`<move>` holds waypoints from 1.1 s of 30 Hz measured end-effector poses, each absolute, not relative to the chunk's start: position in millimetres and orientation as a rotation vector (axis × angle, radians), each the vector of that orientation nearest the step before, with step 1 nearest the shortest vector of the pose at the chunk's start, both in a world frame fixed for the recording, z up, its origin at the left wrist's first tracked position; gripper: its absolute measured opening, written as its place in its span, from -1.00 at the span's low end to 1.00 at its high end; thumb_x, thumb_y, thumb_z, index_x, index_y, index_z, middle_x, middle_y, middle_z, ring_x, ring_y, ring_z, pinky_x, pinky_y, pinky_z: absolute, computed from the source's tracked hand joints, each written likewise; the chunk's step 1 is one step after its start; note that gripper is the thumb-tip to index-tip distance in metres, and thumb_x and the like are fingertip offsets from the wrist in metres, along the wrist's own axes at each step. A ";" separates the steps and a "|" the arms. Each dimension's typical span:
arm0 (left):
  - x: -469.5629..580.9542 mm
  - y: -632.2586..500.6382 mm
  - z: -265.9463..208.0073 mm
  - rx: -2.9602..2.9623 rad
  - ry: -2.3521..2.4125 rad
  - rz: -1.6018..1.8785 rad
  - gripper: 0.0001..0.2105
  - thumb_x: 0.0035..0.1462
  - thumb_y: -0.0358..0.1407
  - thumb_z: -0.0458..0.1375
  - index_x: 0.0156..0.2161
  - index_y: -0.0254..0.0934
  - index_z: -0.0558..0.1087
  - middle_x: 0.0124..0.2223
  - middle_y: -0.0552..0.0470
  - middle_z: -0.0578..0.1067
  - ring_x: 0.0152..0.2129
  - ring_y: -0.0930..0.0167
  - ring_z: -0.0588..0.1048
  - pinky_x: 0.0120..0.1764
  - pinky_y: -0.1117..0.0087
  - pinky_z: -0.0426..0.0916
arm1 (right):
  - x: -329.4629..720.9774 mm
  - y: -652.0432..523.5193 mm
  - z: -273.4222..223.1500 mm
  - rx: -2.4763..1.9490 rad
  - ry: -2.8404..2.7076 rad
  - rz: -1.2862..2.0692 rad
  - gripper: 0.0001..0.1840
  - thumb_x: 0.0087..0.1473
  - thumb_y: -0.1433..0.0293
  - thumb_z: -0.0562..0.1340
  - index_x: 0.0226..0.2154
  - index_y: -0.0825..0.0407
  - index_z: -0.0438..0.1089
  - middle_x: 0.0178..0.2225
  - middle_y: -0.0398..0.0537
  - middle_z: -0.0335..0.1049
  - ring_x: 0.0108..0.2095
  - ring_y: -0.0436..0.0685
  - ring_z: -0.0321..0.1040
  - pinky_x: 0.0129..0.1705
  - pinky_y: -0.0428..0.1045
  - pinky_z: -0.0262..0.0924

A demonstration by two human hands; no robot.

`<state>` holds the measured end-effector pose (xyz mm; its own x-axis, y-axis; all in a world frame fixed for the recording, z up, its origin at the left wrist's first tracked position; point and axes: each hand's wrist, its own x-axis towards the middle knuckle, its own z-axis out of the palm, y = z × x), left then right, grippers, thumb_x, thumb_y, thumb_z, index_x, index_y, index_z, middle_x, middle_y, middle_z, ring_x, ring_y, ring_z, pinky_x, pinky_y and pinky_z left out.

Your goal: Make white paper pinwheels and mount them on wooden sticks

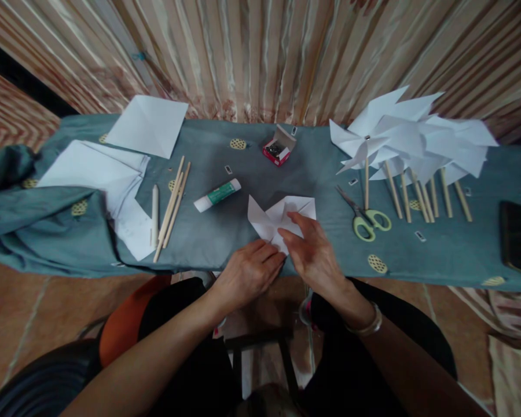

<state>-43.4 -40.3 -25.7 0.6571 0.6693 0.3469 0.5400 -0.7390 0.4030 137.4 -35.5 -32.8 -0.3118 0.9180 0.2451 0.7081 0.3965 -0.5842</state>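
A white paper pinwheel (282,215) without a stick lies partly folded at the table's front edge, between my hands. My left hand (252,265) is closed on its near corner, fingers pressed together on the paper. Over the right part of the paper, my right hand (309,246) has its thumb and forefinger stretched apart, with the tips at the folded centre. The other fingers of that hand are partly hidden. Behind the pinwheel lies a green and white glue stick (217,194). Farther back is an open small red box (276,149) with dark small pieces inside.
Finished-looking pinwheels on sticks (417,142) lie at the right, with green-handled scissors (364,219) beside them. A dark phone (518,237) sits at the right edge. Leftward are wooden sticks (172,208), a white pen-like stick (155,214), stacked paper (91,168) and a creased square sheet (150,124).
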 end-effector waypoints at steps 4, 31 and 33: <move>-43.4 -40.6 -26.7 2.603 0.974 0.677 -0.79 0.28 -0.38 -0.03 -0.24 -0.33 0.47 -0.33 -0.06 0.49 -0.35 0.36 0.47 -0.29 0.32 0.46 | 134.7 -40.2 -37.9 -1.404 -2.146 0.501 -0.56 0.16 0.51 0.04 0.02 -0.23 0.31 0.20 -0.07 0.18 0.19 0.39 0.12 0.13 0.33 0.12; -43.1 -40.6 -26.6 2.679 1.015 0.686 -0.83 0.24 -0.37 0.04 -0.17 -0.37 0.46 -0.27 -0.09 0.54 -0.31 0.31 0.48 -0.24 0.26 0.46 | 158.5 -20.4 -32.7 -1.432 -2.167 0.271 -0.51 0.13 0.56 -0.01 0.09 0.04 0.29 0.21 0.13 0.21 0.20 0.30 0.15 0.16 0.27 0.13; -44.9 -39.5 -25.1 2.681 1.022 0.700 -0.83 0.23 -0.37 0.06 -0.17 -0.37 0.47 -0.27 -0.09 0.54 -0.31 0.30 0.48 -0.25 0.26 0.46 | 166.5 -9.5 -31.9 -1.511 -2.118 0.258 -0.54 0.18 0.50 0.00 0.11 0.10 0.29 0.19 0.17 0.23 0.20 0.30 0.17 0.18 0.26 0.11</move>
<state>-44.9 -39.5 -25.1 0.6513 0.6671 0.3616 0.5784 -0.7450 0.3324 166.5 -9.5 -31.9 -0.2414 0.9225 0.3010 0.8233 0.3589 -0.4397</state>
